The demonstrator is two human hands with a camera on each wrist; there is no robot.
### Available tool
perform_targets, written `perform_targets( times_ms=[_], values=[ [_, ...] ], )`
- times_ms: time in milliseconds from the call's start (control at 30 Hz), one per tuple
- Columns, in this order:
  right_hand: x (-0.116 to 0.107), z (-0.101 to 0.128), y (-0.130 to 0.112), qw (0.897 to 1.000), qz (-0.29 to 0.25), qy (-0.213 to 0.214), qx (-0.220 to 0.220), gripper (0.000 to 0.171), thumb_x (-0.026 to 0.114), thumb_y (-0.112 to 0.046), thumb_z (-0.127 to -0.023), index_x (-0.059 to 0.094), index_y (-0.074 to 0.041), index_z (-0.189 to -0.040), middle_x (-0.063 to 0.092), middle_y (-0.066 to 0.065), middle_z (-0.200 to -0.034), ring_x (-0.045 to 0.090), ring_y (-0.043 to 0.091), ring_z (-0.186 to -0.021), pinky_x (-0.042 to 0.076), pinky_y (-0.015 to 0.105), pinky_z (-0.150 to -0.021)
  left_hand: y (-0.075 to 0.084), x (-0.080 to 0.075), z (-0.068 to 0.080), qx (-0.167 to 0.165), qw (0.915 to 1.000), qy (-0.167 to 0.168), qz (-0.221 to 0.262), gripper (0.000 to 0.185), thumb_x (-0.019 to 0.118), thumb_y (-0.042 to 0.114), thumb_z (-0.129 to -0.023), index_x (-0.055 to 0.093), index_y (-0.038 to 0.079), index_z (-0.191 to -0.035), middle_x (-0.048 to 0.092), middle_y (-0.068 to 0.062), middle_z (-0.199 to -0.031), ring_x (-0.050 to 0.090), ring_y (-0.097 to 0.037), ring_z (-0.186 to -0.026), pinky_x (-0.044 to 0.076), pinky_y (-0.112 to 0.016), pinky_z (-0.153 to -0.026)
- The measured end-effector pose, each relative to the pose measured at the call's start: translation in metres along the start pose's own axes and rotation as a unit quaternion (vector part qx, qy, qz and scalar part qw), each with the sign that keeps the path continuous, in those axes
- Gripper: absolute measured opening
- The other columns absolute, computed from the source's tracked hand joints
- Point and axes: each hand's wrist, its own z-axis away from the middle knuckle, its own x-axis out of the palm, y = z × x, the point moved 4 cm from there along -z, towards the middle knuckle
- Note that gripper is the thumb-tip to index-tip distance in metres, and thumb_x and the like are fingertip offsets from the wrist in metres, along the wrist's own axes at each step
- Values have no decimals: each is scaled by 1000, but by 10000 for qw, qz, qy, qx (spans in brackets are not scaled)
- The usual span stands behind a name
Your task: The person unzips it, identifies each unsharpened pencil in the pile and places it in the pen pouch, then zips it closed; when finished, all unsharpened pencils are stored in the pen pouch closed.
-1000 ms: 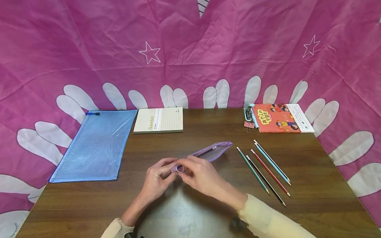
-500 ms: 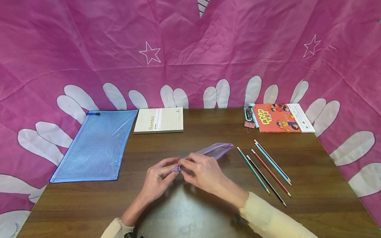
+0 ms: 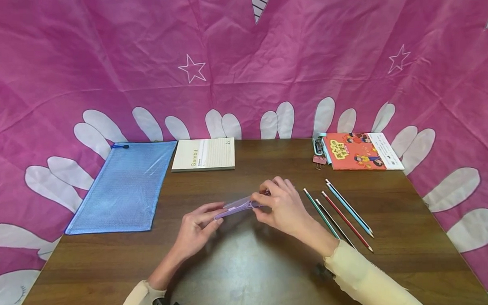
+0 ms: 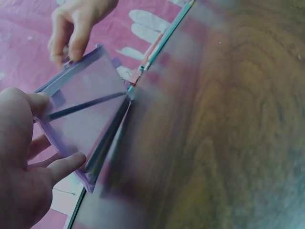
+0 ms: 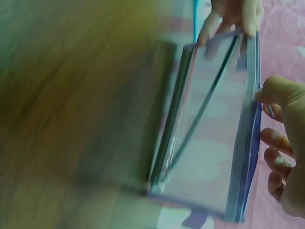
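Observation:
A see-through purple zip pencil pouch (image 3: pixel 238 207) is held on edge just above the table. My left hand (image 3: pixel 198 228) grips its left end between thumb and fingers. My right hand (image 3: pixel 286 207) pinches the zip's slider part way along the top edge; in the right wrist view the zip's small metal pull (image 5: pixel 269 110) hangs by the fingers. The zip lies flat between the hands and gapes beyond the right hand. Inside the pouch, a dark pencil (image 5: pixel 202 112) slants across, with several more along the bottom (image 4: pixel 106 143).
Several pencils, including a red one (image 3: pixel 347 220) and a light blue one (image 3: pixel 351 207), lie to the right. Behind are a clipped orange booklet (image 3: pixel 354 151) and a cream notebook (image 3: pixel 203 155). A blue zip file bag (image 3: pixel 122 188) lies at the left.
My right hand has slid the zip slider rightward along the pouch, away from the left hand. The mouth near my left hand has drawn together. My left hand still grips the end.

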Motion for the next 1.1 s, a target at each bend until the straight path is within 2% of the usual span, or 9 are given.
perform_targets(
  times_ms=[167, 233, 467, 533, 667, 800, 933, 1100],
  values=[
    [-8, 9, 15, 10000, 15, 11, 49, 21, 85, -26, -72, 76, -21, -90, 61, 3, -94, 53, 29, -88, 40, 44, -69, -2, -2, 0, -88, 10000, -29, -5, 25, 74, -9, -82, 76, -3, -105, 70, -17, -114, 68, -32, -98, 50, -15, -77],
    [-11, 12, 20, 10000, -35, 53, 74, 21, 85, -25, -71, 76, -20, -89, 62, 4, -95, 53, 31, -90, 40, 46, -70, -1, -3, -1, -162, 9999, -15, 1, 24, 73, -12, -81, 75, -6, -104, 70, -19, -112, 68, -35, -98, 49, -14, -78],
    [-24, 23, 35, 9989, -293, -74, 364, 18, 83, -24, -72, 77, -20, -89, 64, 2, -95, 53, 28, -90, 39, 46, -72, 25, -13, -10, -444, 9990, 30, 26, 22, 69, -19, -81, 72, -13, -102, 69, -27, -106, 68, -32, -97, 51, -14, -75],
    [-27, 27, 39, 9986, -364, -4, 388, 19, 83, -23, -71, 77, -19, -89, 65, 2, -94, 53, 28, -89, 39, 46, -72, 22, -13, -10, -440, 9990, 36, -38, 22, 69, -19, -81, 73, -12, -101, 69, -26, -106, 68, -33, -97, 50, -13, -77],
    [-33, 34, 46, 9980, -439, 23, 455, 22, 84, -22, -69, 77, -17, -89, 65, 3, -95, 53, 27, -88, 37, 45, -70, 6, -11, -6, -431, 9989, 40, -198, 24, 71, -19, -79, 74, -10, -101, 70, -24, -106, 68, -40, -96, 49, -12, -77],
    [-41, 42, 53, 9969, -462, -91, 629, 22, 83, -21, -70, 78, -16, -91, 64, 2, -95, 53, 26, -88, 36, 43, -68, -10, -12, -3, -447, 9985, 29, -320, 24, 73, -15, -80, 76, -5, -102, 72, -18, -107, 69, -34, -94, 50, -11, -73],
    [-49, 50, 60, 9967, -394, -52, 705, 23, 83, -19, -70, 78, -14, -91, 65, 2, -94, 53, 25, -85, 37, 42, -67, -15, -15, -2, -448, 9979, 27, -461, 24, 75, -11, -80, 78, 0, -102, 73, -12, -108, 70, -26, -93, 51, -14, -70],
    [-55, 57, 64, 9984, -279, 4, 492, 20, 82, -18, -68, 78, -14, -88, 69, -1, -90, 54, 23, -81, 41, 42, -64, -15, -16, -3, -344, 9970, 27, -687, 24, 76, -10, -79, 79, 2, -100, 73, -9, -107, 71, -23, -92, 52, -15, -71]
  ],
)
